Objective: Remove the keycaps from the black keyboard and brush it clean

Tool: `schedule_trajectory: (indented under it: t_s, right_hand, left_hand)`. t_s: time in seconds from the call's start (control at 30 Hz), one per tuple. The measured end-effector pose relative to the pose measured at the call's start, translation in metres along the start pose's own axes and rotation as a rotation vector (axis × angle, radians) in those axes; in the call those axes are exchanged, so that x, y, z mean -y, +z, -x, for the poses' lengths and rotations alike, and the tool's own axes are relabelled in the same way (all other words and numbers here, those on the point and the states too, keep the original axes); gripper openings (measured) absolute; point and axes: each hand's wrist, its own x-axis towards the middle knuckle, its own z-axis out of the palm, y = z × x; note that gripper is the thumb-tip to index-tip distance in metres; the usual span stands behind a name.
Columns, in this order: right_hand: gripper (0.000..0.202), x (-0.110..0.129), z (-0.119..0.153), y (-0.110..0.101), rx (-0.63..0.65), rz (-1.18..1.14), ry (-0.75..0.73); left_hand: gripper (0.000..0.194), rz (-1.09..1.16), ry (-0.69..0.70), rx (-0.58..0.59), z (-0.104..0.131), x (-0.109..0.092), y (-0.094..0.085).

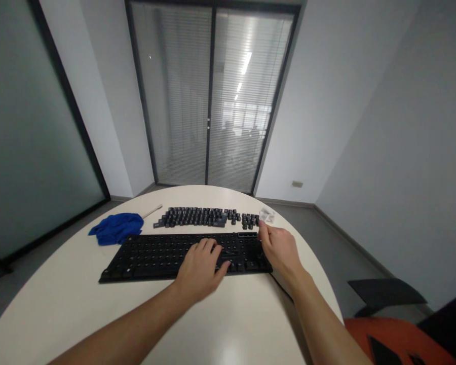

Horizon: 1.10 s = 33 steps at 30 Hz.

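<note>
A black keyboard with most of its keycaps off lies across the table in front of me. My left hand rests on its right half, fingers spread and palm down. Over the keyboard's right end, my right hand is closed, thumb against curled fingers. Whatever it may hold is hidden or too small to name. Behind the keyboard, loose black keycaps stand in rows laid out like a keyboard. The rightmost keycaps are close to my right thumb.
A crumpled blue cloth lies at the left, with a thin white stick-like tool beside it. Small clear-white pieces sit behind my right hand. A black cable runs off the keyboard. An orange chair stands at the right.
</note>
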Motion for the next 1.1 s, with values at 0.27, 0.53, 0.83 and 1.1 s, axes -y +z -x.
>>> schedule_trajectory:
  t_s: [0.27,0.53,0.83,1.1]
  right_hand:
    - [0.035,-0.011,-0.004,0.0,0.13,-0.107,0.023]
    - [0.022,-0.028,-0.005,0.002,0.358,-0.529,0.082]
    - [0.014,-0.032,-0.003,-0.007,0.474,-0.382,0.123]
    - [0.006,-0.028,-0.002,-0.001,0.413,-0.23,0.1]
  left_hand:
    - [0.034,-0.013,-0.001,0.007,0.0,-0.001,-0.002]
    - [0.034,-0.006,-0.007,-0.008,0.0,0.0,0.0]
    - [0.033,-0.003,-0.008,0.002,0.0,0.0,0.0]
    - [0.033,0.002,-0.008,0.006,-0.001,-0.001,-0.001]
